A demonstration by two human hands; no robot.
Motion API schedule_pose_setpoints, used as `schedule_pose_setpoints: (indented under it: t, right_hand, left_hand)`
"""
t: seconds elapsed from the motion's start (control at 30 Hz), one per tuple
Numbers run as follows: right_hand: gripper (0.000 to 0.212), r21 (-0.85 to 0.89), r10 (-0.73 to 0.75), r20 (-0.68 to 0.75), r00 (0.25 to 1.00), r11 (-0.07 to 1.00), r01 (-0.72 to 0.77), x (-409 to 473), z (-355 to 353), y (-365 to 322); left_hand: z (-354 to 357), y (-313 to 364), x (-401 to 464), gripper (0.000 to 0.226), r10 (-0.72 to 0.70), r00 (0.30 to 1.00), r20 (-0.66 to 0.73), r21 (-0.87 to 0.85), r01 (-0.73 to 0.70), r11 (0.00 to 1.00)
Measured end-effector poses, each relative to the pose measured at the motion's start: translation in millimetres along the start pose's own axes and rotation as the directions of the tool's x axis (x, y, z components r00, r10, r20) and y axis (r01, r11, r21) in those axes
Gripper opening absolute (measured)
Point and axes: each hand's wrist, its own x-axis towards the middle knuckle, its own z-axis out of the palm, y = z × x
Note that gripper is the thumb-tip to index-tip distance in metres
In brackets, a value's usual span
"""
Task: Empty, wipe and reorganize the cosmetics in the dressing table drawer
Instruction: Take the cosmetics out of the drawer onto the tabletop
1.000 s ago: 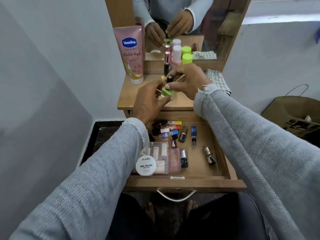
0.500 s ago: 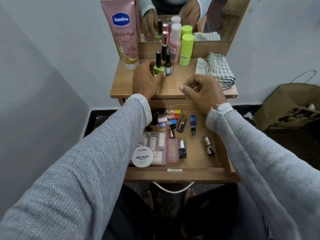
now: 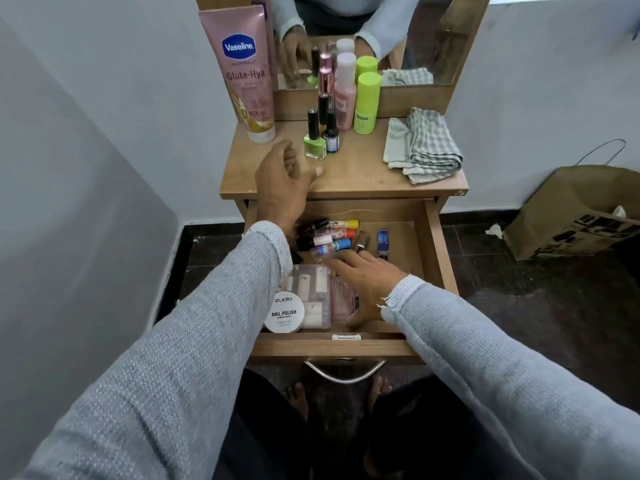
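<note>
Drawer (image 3: 434,244): pulled out toward the near side, cosmetics lying across its floor.
Roll-on tubes (image 3: 332,237): a stack of four at the far left of the drawer, all lying flat, long axes left to right, coloured caps pointing right, dark ends left.
Blue tube (image 3: 382,239): flat at the far right, long axis running far to near.
Metallic tube (image 3: 361,241): just left of the blue one, lying roughly far to near, tilted a little.
Clear case (image 3: 313,292): near left, white sticks inside; the round nail polish wipes tub (image 3: 284,312) sits at its near left corner.
Pink bottle (image 3: 341,303): lying flat beside the case, long axis far to near, partly under the right hand.
Right hand (image 3: 369,285): down inside the drawer, fingers spread and fairly straight, tips by the roll-on tubes, holding nothing I can see.
Left hand (image 3: 282,183): over the near left edge of the table (image 3: 363,174), fingers loose and apart, empty; its sleeve hides the drawer's left side.
Green nail polish (image 3: 314,140): upright on the table, just beyond the left hand, cap up; a small dark bottle (image 3: 331,133) touches its right.
Behind them: Vaseline tube (image 3: 244,71) standing on its cap far left, pink lotion bottle (image 3: 344,95) and lime bottle (image 3: 366,103) upright against the mirror.
Checked cloth (image 3: 420,145): folded, right side of the table.
Paper bag (image 3: 575,213): on the floor, far right.
</note>
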Motion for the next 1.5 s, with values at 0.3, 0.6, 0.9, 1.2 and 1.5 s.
schedule_pose_setpoints:
  t: [0.3,0.6,0.9,1.2,1.5]
  right_hand:
    - [0.119,-0.001,0.022,-0.041,0.999,1.0,-0.022,8.8,8.7,-5.8]
    - [0.099,0.24,0.026,-0.243,0.97,0.97,0.034,-6.3,-2.4,-2.6]
    - [0.095,0.117,-0.115,-0.733,0.67,0.95,0.29,-27.4,-60.0,10.1]
    - [0.114,0.507,0.147,-0.681,0.718,0.802,0.316,-42.9,-86.4,26.1]
    - [0.028,0.722,0.341,-0.584,0.737,0.634,0.278,-14.5,-107.6,45.4]
  left_hand:
    - [-17.0,2.1,-40.5,0.076,-0.085,0.994,0.072,-0.124,0.094,0.988]
    - [-31.8,8.4,-71.1,0.037,-0.059,0.997,0.045,-0.079,0.063,0.995]
    - [-37.8,24.0,-83.3,0.023,-0.066,0.817,0.573,-0.041,0.109,0.993]
    - [-33.5,39.6,-52.9,0.017,0.104,0.852,0.512,-0.101,-0.06,0.993]
    - [-17.6,51.8,-10.0,0.014,0.187,0.871,0.454,-0.137,-0.139,0.981]
